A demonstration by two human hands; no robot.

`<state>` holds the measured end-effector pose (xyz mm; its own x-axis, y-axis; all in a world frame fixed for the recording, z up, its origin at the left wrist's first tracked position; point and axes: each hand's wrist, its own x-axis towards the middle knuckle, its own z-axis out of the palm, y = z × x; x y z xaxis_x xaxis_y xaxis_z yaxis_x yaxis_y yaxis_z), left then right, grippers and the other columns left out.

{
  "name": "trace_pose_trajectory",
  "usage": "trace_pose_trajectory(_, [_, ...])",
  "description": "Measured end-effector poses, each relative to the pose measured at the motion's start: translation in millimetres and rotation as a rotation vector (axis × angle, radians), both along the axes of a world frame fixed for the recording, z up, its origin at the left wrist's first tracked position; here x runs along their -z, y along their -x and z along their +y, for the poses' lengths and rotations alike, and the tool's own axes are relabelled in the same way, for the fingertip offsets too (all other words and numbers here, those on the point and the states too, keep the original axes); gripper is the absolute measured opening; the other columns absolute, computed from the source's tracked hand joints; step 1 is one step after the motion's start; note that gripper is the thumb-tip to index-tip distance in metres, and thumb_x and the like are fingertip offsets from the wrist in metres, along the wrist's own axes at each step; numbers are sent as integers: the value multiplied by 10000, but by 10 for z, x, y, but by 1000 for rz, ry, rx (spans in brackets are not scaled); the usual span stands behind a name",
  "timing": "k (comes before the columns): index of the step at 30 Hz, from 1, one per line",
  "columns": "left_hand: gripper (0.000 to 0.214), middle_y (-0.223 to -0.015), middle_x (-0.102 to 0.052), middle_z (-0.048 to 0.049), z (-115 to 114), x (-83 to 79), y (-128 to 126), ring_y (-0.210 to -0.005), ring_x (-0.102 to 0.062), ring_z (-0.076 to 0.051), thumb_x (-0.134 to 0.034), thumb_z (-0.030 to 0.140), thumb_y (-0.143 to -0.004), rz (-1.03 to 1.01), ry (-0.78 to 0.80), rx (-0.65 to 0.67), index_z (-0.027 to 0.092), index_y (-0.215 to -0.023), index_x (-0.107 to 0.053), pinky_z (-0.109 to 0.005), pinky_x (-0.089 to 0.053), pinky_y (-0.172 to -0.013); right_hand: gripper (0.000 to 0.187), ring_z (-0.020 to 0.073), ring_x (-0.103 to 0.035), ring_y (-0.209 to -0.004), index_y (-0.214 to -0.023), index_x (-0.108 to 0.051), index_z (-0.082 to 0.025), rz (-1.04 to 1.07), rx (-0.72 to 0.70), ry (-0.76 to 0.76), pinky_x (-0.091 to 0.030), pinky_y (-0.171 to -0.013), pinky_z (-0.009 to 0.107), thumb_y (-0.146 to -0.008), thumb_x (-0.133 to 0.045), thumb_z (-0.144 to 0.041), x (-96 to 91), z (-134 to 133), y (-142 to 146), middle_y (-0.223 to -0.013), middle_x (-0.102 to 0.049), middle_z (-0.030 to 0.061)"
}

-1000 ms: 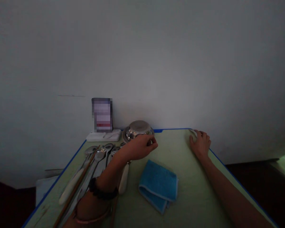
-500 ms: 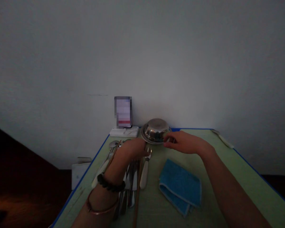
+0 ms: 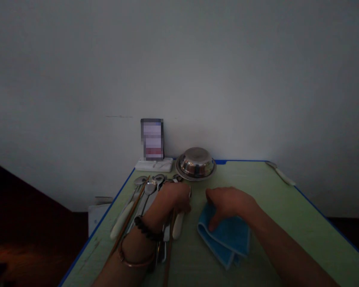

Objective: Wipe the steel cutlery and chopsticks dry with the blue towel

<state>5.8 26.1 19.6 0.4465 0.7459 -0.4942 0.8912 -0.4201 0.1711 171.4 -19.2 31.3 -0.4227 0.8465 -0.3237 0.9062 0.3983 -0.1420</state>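
Note:
My left hand [image 3: 176, 196], with dark and copper-coloured bracelets on its wrist, is closed round the neck of a fork. The fork's white handle [image 3: 178, 225] sticks out below the fingers, and its head is mostly hidden. Under and beside that forearm lie several spoons [image 3: 150, 186], other metal cutlery and wooden chopsticks [image 3: 169, 255]. My right hand [image 3: 231, 201] rests on a folded blue cloth [image 3: 227, 239], its thumb on top and its fingers curled over the far edge. Beyond both hands, an upside-down metal bowl [image 3: 196, 163] stands near the wall.
A phone [image 3: 153, 139] leans upright on a white stand [image 3: 154, 164] at the far left corner. Another white-handled utensil [image 3: 283, 175] lies along the right edge of the green table [image 3: 287, 223]. The wall [image 3: 227, 79] rises directly behind the table.
My right hand has come down from beside the bowl onto the blue cloth. The fork has turned slightly in my left hand, and the view has shifted a little.

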Motion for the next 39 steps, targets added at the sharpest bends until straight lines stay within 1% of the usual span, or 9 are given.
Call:
trace_pose_trajectory(5, [209,-499,-607,-31,23,-163,70,-421,-510,-137,-508,275,-616,-80,36,85,166,-441,-545,-222,-341,-406,672,300,-621,-782,-1074,-531,-184,15,13,-33,-444,-588,351,-476,-744,-403,50,-2,35,-1001,-618,140])
trace_pose_trajectory(9, [266,-544,-607,-35,-23,-445,134,-488,-524,-146,-411,261,-709,-184,6,156,156,-506,-548,-240,-365,-474,311,254,-609,-738,-862,-618,-197,42,-31,-28,-432,-572,320,-568,-709,-243,16,64,-44,-912,-611,94])
trace_pose_trajectory(14, [390,-647,-627,-13,-152,-750,212,-602,-559,-112,-273,257,-856,-436,73,202,157,-602,-552,-216,-422,-667,188,148,-546,-849,-875,-574,-220,254,-178,-26,-419,-718,251,-708,-621,-289,-364,61,-357,-982,-555,12])
trace_pose_trajectory(16, [381,-603,-588,3,-168,-780,231,-553,-543,-105,-255,331,-886,-611,89,135,160,-690,-533,-217,-433,-621,202,153,-522,-859,-890,-546,-199,531,-202,-17,-407,-758,281,-740,-590,-328,-511,47,-516,-953,-540,20])
trace_pose_trajectory(20, [354,-571,-456,43,-128,-748,207,-425,-444,-81,-225,445,-891,-786,108,-6,178,-863,-456,-186,-348,-387,137,116,-490,-697,-794,-503,-204,1071,-69,-2,-403,-591,235,-780,-560,-327,-601,53,-712,-766,-497,-14])
trace_pose_trajectory(25, [299,-598,-423,45,-122,-765,143,-486,-402,-63,-286,379,-893,-827,-55,-29,164,-787,-465,-177,-334,-442,146,70,-298,-397,-743,-465,-246,1499,278,-215,-218,-346,187,-782,-559,-350,-595,88,-676,-516,-341,-69])
trace_pose_trajectory(29, [294,-645,-493,30,-162,-811,140,-563,-465,-83,-269,337,-904,-835,-154,6,162,-901,-506,-197,-377,-523,183,80,-363,-440,-753,-468,-256,1714,333,-310,-317,-387,193,-754,-570,-408,-607,96,-627,-569,-379,-56])
trace_pose_trajectory(36, [273,-1024,-595,-46,-156,-803,127,-890,-553,-150,-427,306,-853,-761,-323,59,181,-1084,-502,-263,-420,-763,63,94,-443,-505,-807,-553,-243,1590,154,9,-354,-466,221,-752,-558,-274,-534,94,-701,-628,-482,-36])
trace_pose_trajectory(39, [258,-973,-629,-33,-124,-796,162,-854,-576,-153,-481,286,-822,-713,-379,46,196,-1058,-539,-276,-424,-770,80,133,-479,-606,-773,-573,-203,1378,-26,-36,-369,-534,264,-750,-496,-210,-572,116,-720,-677,-513,-1])
